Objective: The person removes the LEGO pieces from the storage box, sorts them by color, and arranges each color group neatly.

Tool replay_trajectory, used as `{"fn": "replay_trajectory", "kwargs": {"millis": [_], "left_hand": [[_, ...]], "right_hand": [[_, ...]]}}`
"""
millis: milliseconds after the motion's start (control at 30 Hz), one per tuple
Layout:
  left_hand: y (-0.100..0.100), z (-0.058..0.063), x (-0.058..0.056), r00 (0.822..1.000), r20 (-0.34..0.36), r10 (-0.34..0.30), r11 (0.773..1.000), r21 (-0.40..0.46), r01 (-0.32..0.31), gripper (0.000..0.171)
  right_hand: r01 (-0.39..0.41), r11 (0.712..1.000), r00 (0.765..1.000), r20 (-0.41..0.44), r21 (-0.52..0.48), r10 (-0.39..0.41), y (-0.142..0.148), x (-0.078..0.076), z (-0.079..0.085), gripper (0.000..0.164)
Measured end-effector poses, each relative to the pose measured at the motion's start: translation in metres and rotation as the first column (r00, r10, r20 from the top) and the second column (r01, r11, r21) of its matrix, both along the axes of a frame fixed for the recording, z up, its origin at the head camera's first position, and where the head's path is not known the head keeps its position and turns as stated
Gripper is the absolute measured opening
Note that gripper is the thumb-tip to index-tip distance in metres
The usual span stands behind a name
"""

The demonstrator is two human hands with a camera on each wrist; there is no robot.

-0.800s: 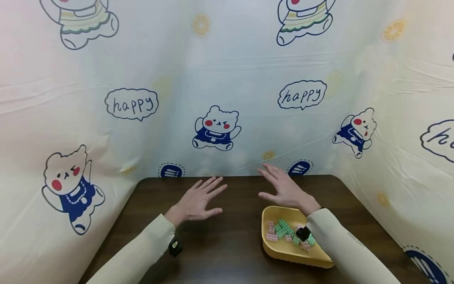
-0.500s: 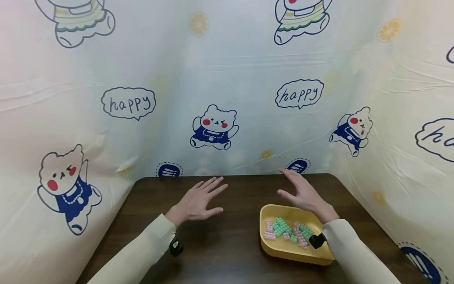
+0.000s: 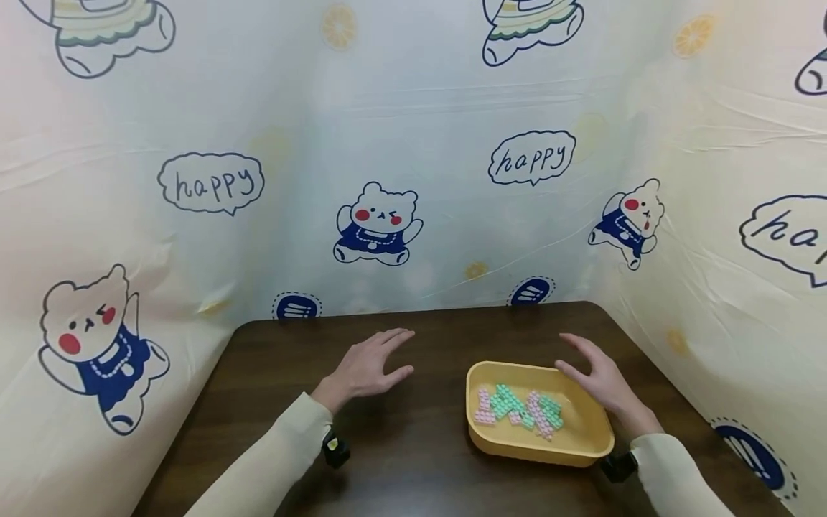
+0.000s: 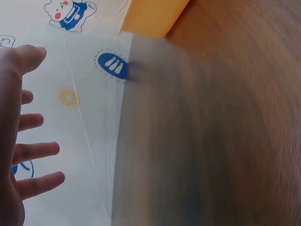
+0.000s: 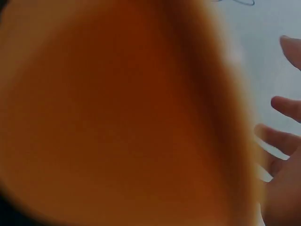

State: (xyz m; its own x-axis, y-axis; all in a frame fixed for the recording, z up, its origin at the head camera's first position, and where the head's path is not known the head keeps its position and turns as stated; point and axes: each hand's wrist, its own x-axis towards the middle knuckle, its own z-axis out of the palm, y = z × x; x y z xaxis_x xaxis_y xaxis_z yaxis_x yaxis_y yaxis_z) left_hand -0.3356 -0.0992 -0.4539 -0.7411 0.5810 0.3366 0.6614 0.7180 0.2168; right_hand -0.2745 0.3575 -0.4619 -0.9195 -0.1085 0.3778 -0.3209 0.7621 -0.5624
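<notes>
"Two bare hands above the counter [image 3: 413,452], nothing held. Where's the left hand [image 3: 367,368]?"

"Far edge as twelve: roughly ten o'clock from the yellow tray [image 3: 531,454], well apart from it. Fingers [image 4: 40,149] spread, thumb standing away."

"And the right hand [image 3: 604,380]?"

"Two o'clock on the tray, by its far rim. Fingers apart there too, slightly bent. Touching the rim? Cannot tell; the wrist view is mostly blurred tray wall."

"The tray itself?"

"Three o'clock from mid-counter. Within easy reach of the right hand, which may be why it sits there. Pink and green bricks [image 3: 506,402] bunched inside, towards nine o'clock."

"Why a tray?"

"My guess: the raised wall keeps small bricks from scattering. Joined or loose, too small to tell."

"And the hands held so wide?"

"Perhaps so neither blocks sight of the bricks."
</notes>
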Motion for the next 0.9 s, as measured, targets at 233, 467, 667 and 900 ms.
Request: {"fn": "replay_trajectory", "kwargs": {"millis": [233, 467, 667, 900], "left_hand": [[0.019, -0.007, 0.004, 0.999, 0.045, -0.001, 1.0, 0.022, 0.0, 0.069], [0.039, -0.011, 0.003, 0.995, 0.081, -0.05, 0.998, 0.05, 0.047, 0.064], [0.059, -0.017, 0.004, 0.995, 0.065, -0.072, 0.996, 0.051, 0.069, 0.063], [0.084, -0.02, 0.008, 0.993, 0.068, -0.097, 0.994, 0.057, 0.093, 0.059]], "right_hand": [[-0.023, 1.0, 0.999, 0.041, 0.005, 0.023, 0.008, 0.016, -0.026, 0.056], [-0.008, 1.0, 0.992, 0.125, -0.013, 0.01, 0.01, 0.024, -0.039, 0.064], [0.005, 1.0, 0.989, 0.151, -0.005, -0.004, 0.011, 0.027, -0.044, 0.071], [0.05, 0.998, 0.981, 0.19, -0.04, -0.042, 0.015, 0.03, -0.044, 0.07]]}}
